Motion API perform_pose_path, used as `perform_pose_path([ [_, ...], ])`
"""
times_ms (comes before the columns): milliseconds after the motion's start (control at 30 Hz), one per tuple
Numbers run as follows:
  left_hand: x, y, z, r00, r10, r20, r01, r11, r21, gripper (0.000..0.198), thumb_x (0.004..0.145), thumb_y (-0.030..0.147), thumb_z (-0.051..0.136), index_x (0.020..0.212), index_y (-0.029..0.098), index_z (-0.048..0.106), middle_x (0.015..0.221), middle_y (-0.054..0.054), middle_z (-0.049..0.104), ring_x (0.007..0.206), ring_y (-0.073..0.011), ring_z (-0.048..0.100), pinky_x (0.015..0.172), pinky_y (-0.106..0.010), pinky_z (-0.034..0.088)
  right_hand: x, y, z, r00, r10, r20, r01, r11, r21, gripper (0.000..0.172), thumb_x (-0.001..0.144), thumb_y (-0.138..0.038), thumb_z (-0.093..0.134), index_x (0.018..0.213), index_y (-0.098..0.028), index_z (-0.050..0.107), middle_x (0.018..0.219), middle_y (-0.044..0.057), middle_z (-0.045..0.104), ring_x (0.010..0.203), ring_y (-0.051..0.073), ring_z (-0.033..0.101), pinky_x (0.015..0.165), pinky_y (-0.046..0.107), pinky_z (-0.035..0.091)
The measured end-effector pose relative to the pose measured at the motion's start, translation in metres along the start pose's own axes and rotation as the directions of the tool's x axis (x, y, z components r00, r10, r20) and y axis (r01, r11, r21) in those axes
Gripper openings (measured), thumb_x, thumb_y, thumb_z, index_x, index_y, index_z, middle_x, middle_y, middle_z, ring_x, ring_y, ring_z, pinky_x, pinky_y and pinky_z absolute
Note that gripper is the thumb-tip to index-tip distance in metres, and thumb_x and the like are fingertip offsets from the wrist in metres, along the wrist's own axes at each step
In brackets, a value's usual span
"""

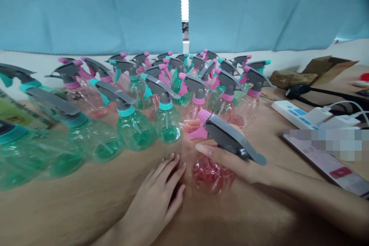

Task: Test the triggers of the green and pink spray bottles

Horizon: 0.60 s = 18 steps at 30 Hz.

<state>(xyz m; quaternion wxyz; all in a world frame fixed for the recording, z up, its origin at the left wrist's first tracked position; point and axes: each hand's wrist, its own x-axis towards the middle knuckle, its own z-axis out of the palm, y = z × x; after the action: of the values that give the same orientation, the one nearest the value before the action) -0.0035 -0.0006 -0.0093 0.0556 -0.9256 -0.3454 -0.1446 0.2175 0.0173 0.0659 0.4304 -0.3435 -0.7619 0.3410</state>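
A pink spray bottle (213,175) with a grey and pink trigger head stands near the front of the table. My right hand (230,157) is wrapped round its neck, just under the head; part of the grip is hidden behind the nozzle and lever. Left of the bottle, my left hand (163,190) lies on the tabletop with its fingers stretched forward and nothing in it. Just beyond my left hand stand a green spray bottle (168,125) with a turquoise collar and another green spray bottle (135,130).
Several more green and pink spray bottles crowd the back and left of the wooden table (95,207). To the right lie a phone (323,161), a white power strip (291,113) with chargers, and a cardboard box (328,69). A blue curtain (86,7) hangs behind.
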Motion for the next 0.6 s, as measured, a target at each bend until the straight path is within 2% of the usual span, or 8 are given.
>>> perform_pose_path([
  [100,0.0,0.001,0.0,1.0,-0.009,0.0,0.009,1.0,-0.011,0.038,0.096,0.023,0.042,0.13,0.013,0.053,0.137,-0.012,0.054,0.126,-0.0273,0.05,0.101,-0.046,0.044,0.0,0.0,0.0,0.999,0.03,0.016,-0.031,0.999,0.025,0.027,0.089,-0.035,0.053,0.107,-0.022,0.069,0.088,0.002,0.073,0.083,0.019,0.069,0.076,0.032,0.058],
  [167,0.0,0.001,0.0,1.0,-0.013,0.007,0.013,1.0,-0.017,0.037,0.096,0.023,0.041,0.13,0.012,0.054,0.137,-0.012,0.053,0.126,-0.0273,0.049,0.102,-0.046,0.043,0.0,-0.001,0.0,0.999,0.047,-0.012,-0.047,0.998,0.052,0.039,0.087,-0.036,0.057,0.123,-0.021,0.06,0.102,0.004,0.072,0.085,0.019,0.069,0.074,0.03,0.059],
  [233,0.001,0.001,0.0,1.0,-0.014,0.012,0.014,1.0,-0.023,0.037,0.096,0.023,0.041,0.13,0.012,0.054,0.137,-0.012,0.053,0.126,-0.0273,0.049,0.102,-0.046,0.042,-0.001,-0.001,0.0,0.997,0.061,-0.042,-0.058,0.996,0.064,0.045,0.085,-0.037,0.059,0.127,-0.02,0.057,0.105,0.005,0.071,0.085,0.018,0.069,0.072,0.027,0.058],
  [400,0.001,0.001,-0.001,1.0,-0.028,0.007,0.028,0.999,-0.04,0.038,0.096,0.022,0.04,0.131,0.014,0.053,0.138,-0.012,0.052,0.127,-0.0271,0.048,0.102,-0.046,0.042,-0.001,0.001,-0.001,0.997,0.079,0.021,-0.079,0.997,0.001,0.028,0.09,-0.039,0.051,0.097,-0.022,0.071,0.086,0.002,0.073,0.079,0.016,0.068,0.074,0.028,0.056],
  [500,0.001,0.0,-0.001,1.0,-0.024,0.007,0.024,0.999,-0.033,0.037,0.096,0.022,0.041,0.129,0.013,0.055,0.137,-0.012,0.053,0.126,-0.0279,0.049,0.102,-0.046,0.043,0.0,-0.002,-0.002,0.995,0.052,0.09,-0.055,0.998,0.031,0.029,0.093,-0.036,0.046,0.084,-0.022,0.07,0.074,0.0,0.069,0.076,0.015,0.067,0.077,0.029,0.055],
  [600,0.001,0.0,-0.001,1.0,-0.019,0.015,0.019,1.0,-0.024,0.037,0.095,0.023,0.042,0.129,0.012,0.055,0.137,-0.013,0.054,0.125,-0.0284,0.05,0.101,-0.047,0.043,0.003,-0.011,-0.003,0.999,0.025,0.02,-0.024,0.999,-0.035,0.026,0.09,-0.026,0.05,0.067,-0.023,0.061,0.059,-0.004,0.057,0.061,0.011,0.06,0.064,0.024,0.054],
])
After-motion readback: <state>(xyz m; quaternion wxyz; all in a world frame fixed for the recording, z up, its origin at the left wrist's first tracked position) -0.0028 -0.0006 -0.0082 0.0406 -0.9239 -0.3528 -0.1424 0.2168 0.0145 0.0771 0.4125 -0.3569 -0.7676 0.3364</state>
